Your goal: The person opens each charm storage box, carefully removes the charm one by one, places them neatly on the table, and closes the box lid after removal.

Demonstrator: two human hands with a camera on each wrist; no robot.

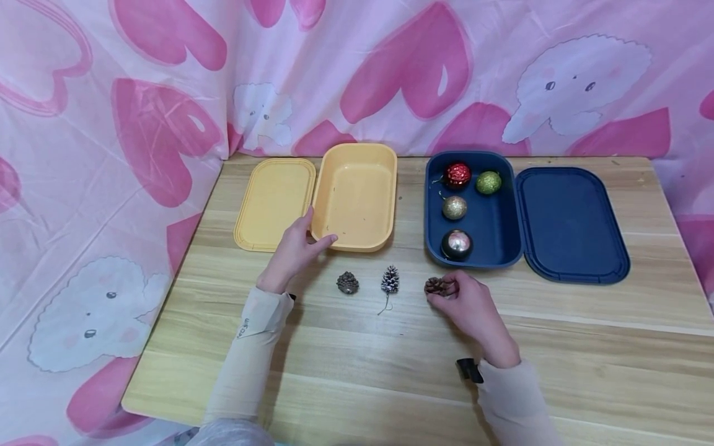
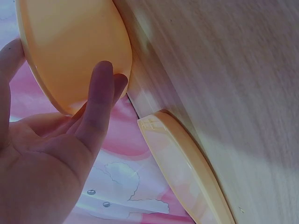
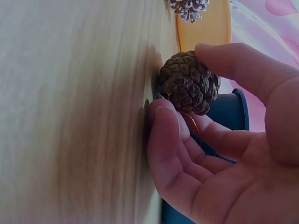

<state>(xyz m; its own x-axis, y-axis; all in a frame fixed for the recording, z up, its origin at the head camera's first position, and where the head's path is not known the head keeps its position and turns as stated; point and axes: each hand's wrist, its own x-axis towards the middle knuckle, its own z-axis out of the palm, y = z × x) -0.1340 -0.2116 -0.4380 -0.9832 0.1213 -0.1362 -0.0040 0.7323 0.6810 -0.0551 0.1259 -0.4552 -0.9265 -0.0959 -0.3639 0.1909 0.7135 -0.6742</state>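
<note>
My right hand [image 1: 473, 307] pinches a brown pine cone [image 3: 189, 81] between thumb and fingers, low over the table in front of the blue box [image 1: 474, 260]. A thin gold string hangs by the cone in the right wrist view. My left hand [image 1: 292, 255] rests against the near left corner of the yellow box [image 1: 357, 204], its fingers spread and fairly straight along the outer walls. Between the hands lie a dark pine cone [image 1: 348, 283] and a white-tipped pine cone [image 1: 390, 280] with a string.
Inside the blue box are a red ornament [image 1: 457, 176], a green ornament [image 1: 488, 183], a gold ornament [image 1: 454, 208] and a dark shiny ornament [image 1: 457, 245]. A yellow lid [image 1: 276, 204] lies left, a blue lid [image 1: 573, 224] right. A pink curtain [image 1: 401, 74] hangs behind.
</note>
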